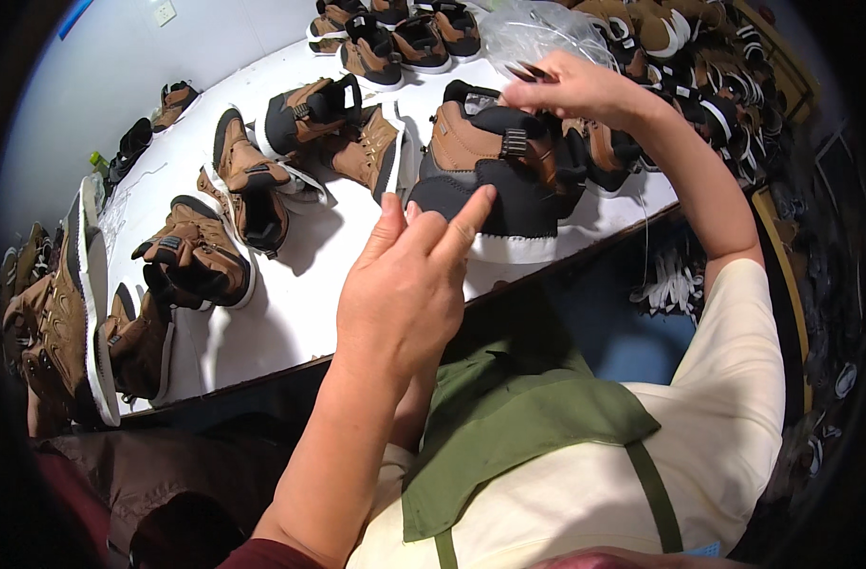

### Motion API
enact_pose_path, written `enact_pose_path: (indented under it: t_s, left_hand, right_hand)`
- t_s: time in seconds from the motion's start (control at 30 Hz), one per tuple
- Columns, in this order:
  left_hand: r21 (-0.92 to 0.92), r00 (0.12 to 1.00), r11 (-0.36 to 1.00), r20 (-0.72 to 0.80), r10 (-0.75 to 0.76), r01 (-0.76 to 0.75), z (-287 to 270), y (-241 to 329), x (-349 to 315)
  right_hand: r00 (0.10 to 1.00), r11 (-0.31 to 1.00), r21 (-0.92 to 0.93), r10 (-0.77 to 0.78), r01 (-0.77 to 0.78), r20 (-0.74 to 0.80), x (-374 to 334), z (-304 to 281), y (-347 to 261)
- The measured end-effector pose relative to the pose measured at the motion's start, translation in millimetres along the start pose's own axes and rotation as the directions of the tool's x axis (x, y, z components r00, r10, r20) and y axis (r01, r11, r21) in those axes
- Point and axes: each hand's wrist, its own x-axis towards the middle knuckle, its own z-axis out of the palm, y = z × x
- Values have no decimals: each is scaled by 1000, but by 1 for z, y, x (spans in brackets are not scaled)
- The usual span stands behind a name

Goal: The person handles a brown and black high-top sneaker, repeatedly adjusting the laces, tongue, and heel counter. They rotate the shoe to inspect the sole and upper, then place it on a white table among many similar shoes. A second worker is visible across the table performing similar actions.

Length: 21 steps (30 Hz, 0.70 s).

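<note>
A brown and black shoe [454, 142] with a white sole edge stands at the table's near edge. At its collar is my right hand [575, 90], closed around a dark pointed hand tool [528, 72] whose exact kind is unclear. My left forearm [412, 410] shows only as a strip; the hand is hidden behind another person's arm. That person's hand [409, 280], from a maroon sleeve [272, 555], stretches a finger onto the shoe's black side.
Several similar shoes [201, 248] lie across the white table [305, 284]. More shoes [368, 57] stand at the back, beside a clear plastic bag [547, 33]. Shoes are piled [727, 95] at the right. A green apron [518, 427] covers my front.
</note>
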Motion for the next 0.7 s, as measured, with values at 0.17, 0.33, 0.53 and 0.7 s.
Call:
enact_pose_path:
  t_s: [0.17, 0.33, 0.53, 0.7]
  left_hand:
    - [-167, 995, 983, -41, -87, 79, 0, -13, 1]
    - [-205, 996, 975, -25, -90, 83, 5, -21, -4]
    - [-106, 998, 993, -18, -62, 60, 9, -22, -4]
    - [-107, 989, 990, -108, -102, 90, 10, -23, -2]
  right_hand:
    - [972, 973, 59, -228, 225, 61, -1, 10, 2]
    - [976, 973, 95, -214, 209, 45, 11, 15, 1]
    - [979, 976, 77, -205, 203, 16, 14, 17, 1]
    - [927, 915, -190, -372, 357, -48, 4, 26, -5]
